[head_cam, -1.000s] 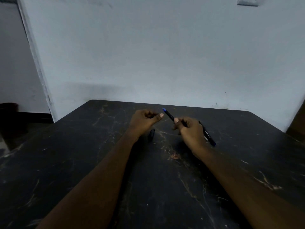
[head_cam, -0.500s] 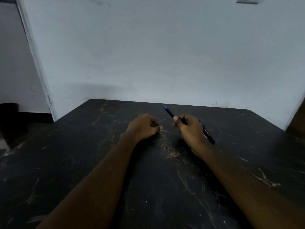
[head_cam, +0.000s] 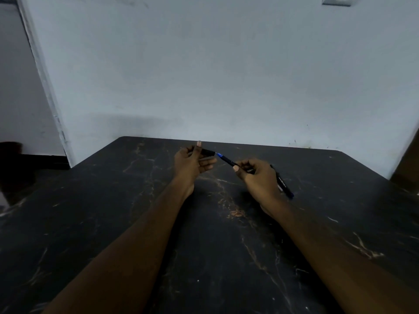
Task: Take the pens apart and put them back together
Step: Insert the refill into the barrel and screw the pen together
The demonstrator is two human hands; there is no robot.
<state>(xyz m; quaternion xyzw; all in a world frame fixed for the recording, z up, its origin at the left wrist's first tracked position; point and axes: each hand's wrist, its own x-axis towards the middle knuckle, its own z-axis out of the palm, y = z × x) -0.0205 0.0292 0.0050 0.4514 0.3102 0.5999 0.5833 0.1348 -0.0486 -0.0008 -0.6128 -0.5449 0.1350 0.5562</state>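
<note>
Pen: the pen [head_cam: 229, 161] was slim and dark, with a blue section at its front end and a blue tip at its back end; pale lettering ran along the barrel behind the right hand, too small to read.
Pen's lie: it slanted from the far left down to the near right, held above the worktop [head_cam: 90, 223] in its far half, roughly midway between the left and right edges.
Cap: the cap [head_cam: 207, 152] was a short black tube, its open mouth turned toward the pen's blue front end; the two sat nose to mouth, and whether they touched could not be told.
Left hand: the left hand [head_cam: 192, 163] was partly open, palm turned inward; thumb and forefinger pinched the cap at its closed end while the other fingers spread loose below it.
Right hand: the right hand [head_cam: 258, 177] was curled closed around the middle of the pen's barrel, thumb pressed along the front; the barrel's back end stuck out past the hand toward the right edge.
Hands' relation: both were raised off the worktop, near each other but apart, with the pen's bare front stretch bridging the gap between them.
Worktop: black with pale, rust-tinted veins, its far edge set against a pale wall [head_cam: 226, 75].
Wall fitting: a switch plate [head_cam: 336, 0] showed at the top of the wall, cut by the frame.
</note>
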